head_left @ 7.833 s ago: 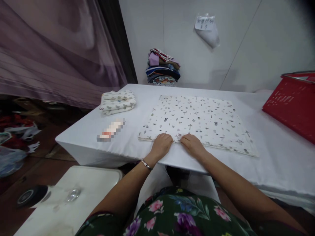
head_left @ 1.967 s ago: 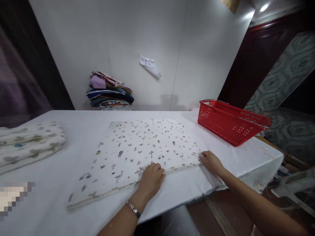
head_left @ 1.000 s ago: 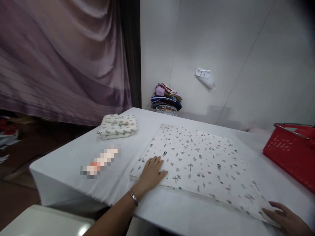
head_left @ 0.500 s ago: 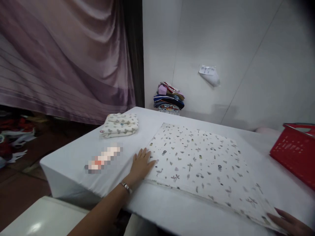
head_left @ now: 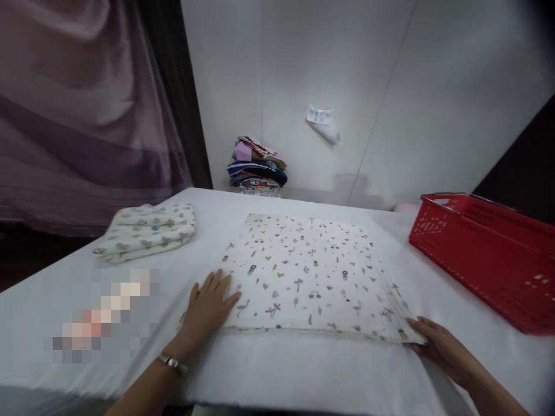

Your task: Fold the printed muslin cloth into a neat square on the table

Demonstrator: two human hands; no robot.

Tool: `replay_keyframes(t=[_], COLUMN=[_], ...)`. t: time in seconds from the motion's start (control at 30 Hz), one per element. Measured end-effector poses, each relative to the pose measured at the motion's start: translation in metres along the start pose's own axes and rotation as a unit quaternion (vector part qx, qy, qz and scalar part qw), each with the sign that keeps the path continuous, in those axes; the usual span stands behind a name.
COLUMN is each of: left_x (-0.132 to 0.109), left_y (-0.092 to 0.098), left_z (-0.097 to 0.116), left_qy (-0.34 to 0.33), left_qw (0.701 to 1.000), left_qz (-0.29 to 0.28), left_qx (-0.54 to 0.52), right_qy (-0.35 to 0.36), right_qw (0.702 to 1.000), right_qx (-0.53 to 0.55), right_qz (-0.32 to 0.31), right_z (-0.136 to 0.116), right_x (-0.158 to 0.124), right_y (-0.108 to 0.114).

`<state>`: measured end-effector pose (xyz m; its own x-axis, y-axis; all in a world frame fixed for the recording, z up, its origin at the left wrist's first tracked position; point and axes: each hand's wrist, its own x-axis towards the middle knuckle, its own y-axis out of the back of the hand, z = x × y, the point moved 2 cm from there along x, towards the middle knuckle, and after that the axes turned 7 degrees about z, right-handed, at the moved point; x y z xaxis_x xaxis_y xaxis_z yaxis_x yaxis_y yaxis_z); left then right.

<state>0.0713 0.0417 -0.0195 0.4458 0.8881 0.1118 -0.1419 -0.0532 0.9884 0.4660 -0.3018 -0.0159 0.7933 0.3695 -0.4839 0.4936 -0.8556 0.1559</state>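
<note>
A folded white cloth (head_left: 288,277), printed with small palms, flamingos and rainbows, lies flat on the white-covered table (head_left: 312,370). My left hand (head_left: 206,309) rests palm down on its left side near the front, fingers spread. At the near right corner, my right hand (head_left: 437,346) has the cloth's layered edge between its fingers and thumb; part of the grip is hidden. Another folded printed cloth (head_left: 150,231), thicker and bunched, sits toward the table's left side.
A red plastic basket (head_left: 485,254) stands on the table at the right. Behind the table rises a stack of folded fabrics (head_left: 259,167) by the wall. A blurred-out item (head_left: 106,315) lies front left. A pinkish curtain (head_left: 78,115) hangs at the left.
The view has turned right, bringing more of the basket and my right arm into sight. My left hand stays flat on the cloth's left side; my right hand remains at its near right corner.
</note>
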Motion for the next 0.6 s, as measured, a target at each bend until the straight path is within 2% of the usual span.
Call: replay_keyframes(t=[0.1,0.23,0.3,0.4,0.6], left_x=[0.001,0.004,0.004,0.001,-0.011], left_y=[-0.005,-0.002,0.000,0.001,0.001], left_z=[-0.007,-0.016,-0.020,-0.023,-0.019], left_qy=[0.008,-0.044,-0.020,0.031,0.034], left_qw=[0.999,0.999,0.999,0.999,0.998], left_qz=[-0.034,-0.018,0.004,0.004,0.043], left_qx=[-0.002,0.025,0.028,0.016,0.019], right_qy=[-0.026,0.003,0.004,-0.007,-0.040], right_qw=[1.000,0.998,0.997,0.996,0.997], right_qx=[-0.005,-0.054,-0.072,-0.087,-0.059], right_qz=[0.004,-0.010,0.004,0.027,-0.002], right_z=[0.001,0.003,0.003,0.003,0.013], right_x=[-0.002,0.001,0.003,0.005,0.013], right_y=[0.001,0.005,0.006,0.008,0.015])
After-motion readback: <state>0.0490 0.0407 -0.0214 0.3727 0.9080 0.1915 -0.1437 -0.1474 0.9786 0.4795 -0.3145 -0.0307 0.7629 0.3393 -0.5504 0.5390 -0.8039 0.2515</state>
